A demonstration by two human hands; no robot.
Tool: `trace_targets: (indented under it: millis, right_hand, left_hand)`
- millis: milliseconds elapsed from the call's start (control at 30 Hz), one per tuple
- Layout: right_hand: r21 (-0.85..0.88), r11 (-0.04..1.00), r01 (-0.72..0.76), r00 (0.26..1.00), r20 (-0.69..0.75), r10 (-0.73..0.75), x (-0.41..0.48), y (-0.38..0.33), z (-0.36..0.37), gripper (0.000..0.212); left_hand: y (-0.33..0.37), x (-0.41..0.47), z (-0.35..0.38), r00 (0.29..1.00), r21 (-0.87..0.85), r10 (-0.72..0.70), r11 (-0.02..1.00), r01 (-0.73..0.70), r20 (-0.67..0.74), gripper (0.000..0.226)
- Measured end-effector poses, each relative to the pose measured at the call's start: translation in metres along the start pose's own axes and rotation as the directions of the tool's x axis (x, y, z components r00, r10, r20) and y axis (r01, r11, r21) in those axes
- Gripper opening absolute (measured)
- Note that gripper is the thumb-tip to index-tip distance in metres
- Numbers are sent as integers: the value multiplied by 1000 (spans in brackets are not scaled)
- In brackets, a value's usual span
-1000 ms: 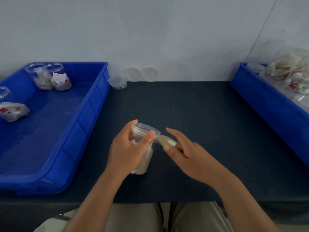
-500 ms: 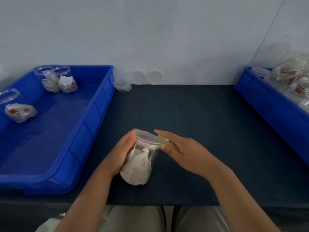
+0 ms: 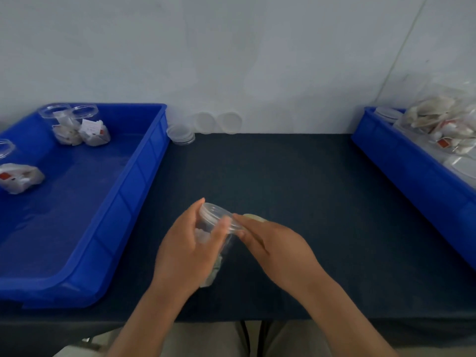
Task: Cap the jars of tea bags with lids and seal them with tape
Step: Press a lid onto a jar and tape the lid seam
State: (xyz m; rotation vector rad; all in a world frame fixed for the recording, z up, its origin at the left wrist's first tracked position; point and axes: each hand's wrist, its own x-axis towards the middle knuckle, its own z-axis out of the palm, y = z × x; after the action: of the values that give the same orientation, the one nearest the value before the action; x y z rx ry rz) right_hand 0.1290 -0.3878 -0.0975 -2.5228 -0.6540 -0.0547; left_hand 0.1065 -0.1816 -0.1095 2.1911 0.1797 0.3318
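A clear plastic jar (image 3: 215, 215) of tea bags, with a clear lid on top, is tilted above the dark table near its front middle. My left hand (image 3: 185, 248) grips the jar from the left, and its fingers wrap over the jar's front. My right hand (image 3: 278, 243) holds a yellowish tape roll (image 3: 253, 217) against the right edge of the lid, with its fingertips touching the lid's rim. Most of the roll is hidden under my right hand. The jar's lower part is covered by my left hand.
A large blue bin (image 3: 123, 199) at the left holds two jars (image 3: 77, 127) at its back and another jar (image 3: 15, 173) at its left edge. Stacked clear lids (image 3: 180, 134) and two leaning lids (image 3: 219, 122) sit by the wall. A second blue bin (image 3: 412, 171) with tea bags (image 3: 443, 119) stands at the right.
My left hand has shifted from behind the jar to wrap over its front, and the jar has turned. My right hand with the tape stays at the lid's edge.
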Motion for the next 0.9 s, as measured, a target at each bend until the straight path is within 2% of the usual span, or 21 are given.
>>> trace_targets:
  millis: [67,133,233,300,467,533,600,667,767,833,900]
  right_hand:
    - [-31,999,-7,1000,-25,6,-2,-4,3,56]
    - [6,1000,-8,999,-53,8,-4,-5,5,54]
    - [141,990,-30,999,23,27,-3,0,5,56]
    - [159,986,-41,996,85,28,0,6,3,59]
    - [216,976,-30,990,145,-2,10,16,-5,44]
    - [217,975,-38,987,159,3,16,20,-7,44]
    - [222,974,-42,985,170,4,21,22,-8,46]
    - [219,976,-17,983,181,-24,25,20,-8,50]
    - [221,975,21,982,177,-61,29,12,-6,48]
    - [215,976,20,986,159,-56,28,10,-5,44]
    - [198,980,-3,991,133,-24,26,13,-5,43]
  left_hand:
    - [6,-5,6,1000,118,-16,993,15,10,109]
    - [5,-4,5,1000,90,5,996,-6,12,112]
    - [-2,5,-3,1000,-42,8,999,-6,29,89]
    - [-8,11,-5,999,-120,5,993,1,50,76]
    - [-22,25,-10,991,-263,54,965,-20,122,59]
    - [-30,30,-11,981,-422,63,906,20,183,59]
    - [-40,33,-10,973,-605,65,792,85,221,66]
    - [-47,35,-7,964,-692,65,709,137,257,73]
    - [-51,35,2,936,-751,69,618,233,346,65]
    - [-49,37,4,937,-716,59,662,220,343,68]
    - [-40,38,2,951,-621,81,773,129,298,70]
